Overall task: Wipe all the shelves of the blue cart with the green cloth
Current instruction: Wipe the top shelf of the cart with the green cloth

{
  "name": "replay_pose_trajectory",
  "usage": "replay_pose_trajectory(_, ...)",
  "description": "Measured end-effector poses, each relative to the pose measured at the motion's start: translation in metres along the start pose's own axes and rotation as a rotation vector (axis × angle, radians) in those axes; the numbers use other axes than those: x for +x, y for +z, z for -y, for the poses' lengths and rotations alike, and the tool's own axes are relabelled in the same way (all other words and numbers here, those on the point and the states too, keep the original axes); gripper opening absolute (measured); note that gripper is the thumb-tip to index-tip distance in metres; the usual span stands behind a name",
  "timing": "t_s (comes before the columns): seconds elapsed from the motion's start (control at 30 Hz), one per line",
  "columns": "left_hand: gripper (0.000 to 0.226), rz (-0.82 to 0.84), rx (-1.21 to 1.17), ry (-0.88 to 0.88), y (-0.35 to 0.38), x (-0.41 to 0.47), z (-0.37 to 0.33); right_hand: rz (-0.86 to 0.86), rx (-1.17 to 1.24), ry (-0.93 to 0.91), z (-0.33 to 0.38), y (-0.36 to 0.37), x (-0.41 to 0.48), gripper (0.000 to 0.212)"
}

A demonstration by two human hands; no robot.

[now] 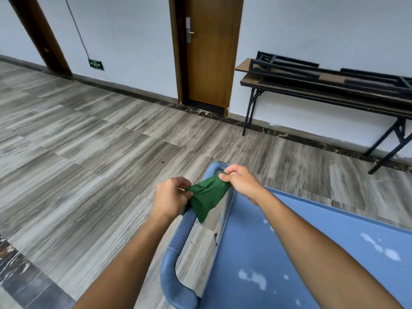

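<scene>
Over the ribbed push handle (pixel 181 233) of the blue plastic cart (pixel 347 217), both hands are holding a crumpled green cloth (pixel 206 197) up in the air. The left hand (pixel 171 196) has its fingers curled in, pinching the cloth's left edge. The right hand (pixel 242 182) is bunched into a fist around the upper right corner. The rest of the cloth hangs down loose between them, and I can't tell if the bottom tip touches the handle or just passes in front of it.

Writing-wise, not much to go on. A small green sign (pixel 96 64) sits low on the white wall with a pale pictogram, too small to read any letters. No brand mark on the cart that I can make out.

Only the cart's top shelf (pixel 252 246) shows, with whitish blotches (pixel 253 278) on it. The lower shelves are hidden underneath, and the cart runs off the right and bottom edges.

Further back, a brown wooden door (pixel 214 63) with a silver lever handle (pixel 190 32) is cut off at the top. Beside it, stacked folding tables (pixel 312 83) with black legs run off the right edge.
</scene>
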State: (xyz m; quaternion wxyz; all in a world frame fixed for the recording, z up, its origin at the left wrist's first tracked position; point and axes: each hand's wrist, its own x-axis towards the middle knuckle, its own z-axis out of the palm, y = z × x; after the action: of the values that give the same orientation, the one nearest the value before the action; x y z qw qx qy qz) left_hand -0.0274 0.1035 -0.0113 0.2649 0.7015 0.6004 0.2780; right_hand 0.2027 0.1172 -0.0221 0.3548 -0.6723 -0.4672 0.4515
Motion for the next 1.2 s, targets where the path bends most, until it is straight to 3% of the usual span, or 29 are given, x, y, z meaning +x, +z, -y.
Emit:
replay_pose_trajectory(0.17, 0.016, 0.057, -0.070, 0.162, -0.013, 0.015, -0.049, -0.192, 0.150, -0.065, 0.014, -0.062, -0.039, 0.009)
replay_pose_trajectory(0.23, 0.017, 0.093, -0.082, 0.227, -0.012, 0.019, -0.071, -0.204, 0.155, -0.090, 0.015, -0.101, -0.062, 0.019)
replay_pose_trajectory(0.33, 0.015, 0.160, -0.074, 0.336, -0.003, 0.022, -0.106, -0.126, 0.096, -0.058, 0.015, -0.155, -0.105, 0.024)
replay_pose_trajectory(0.43, 0.010, 0.235, -0.068, 0.481, 0.022, 0.017, -0.154, -0.146, 0.003, -0.058, 0.008, -0.208, -0.158, 0.018)
replay_pose_trajectory(0.5, 0.010, 0.238, -0.094, 0.533, 0.040, 0.010, -0.185, -0.179, -0.152, -0.047, 0.007, -0.237, -0.193, 0.029)
replay_pose_trajectory(0.63, 0.007, 0.348, -0.183, 0.609, 0.089, -0.017, -0.247, -0.344, -0.431, 0.040, -0.006, -0.296, -0.257, 0.031)
replay_pose_trajectory(0.8, 0.008, 0.482, -0.272, 0.676, 0.162, -0.065, -0.313, -0.514, -0.442, 0.123, -0.042, -0.360, -0.324, 0.034)
replay_pose_trajectory(0.93, 0.012, 0.592, -0.259, 0.717, 0.226, -0.097, -0.353, -0.511, -0.415, 0.202, -0.088, -0.407, -0.366, 0.019)
replay_pose_trajectory(1.03, 0.015, 0.631, -0.211, 0.742, 0.280, -0.115, -0.376, -0.496, -0.453, 0.240, -0.132, -0.441, -0.381, 0.023)
replay_pose_trajectory(1.2, 0.016, 0.716, -0.039, 0.704, 0.371, -0.126, -0.408, -0.418, -0.540, 0.269, -0.209, -0.501, -0.363, 0.010)
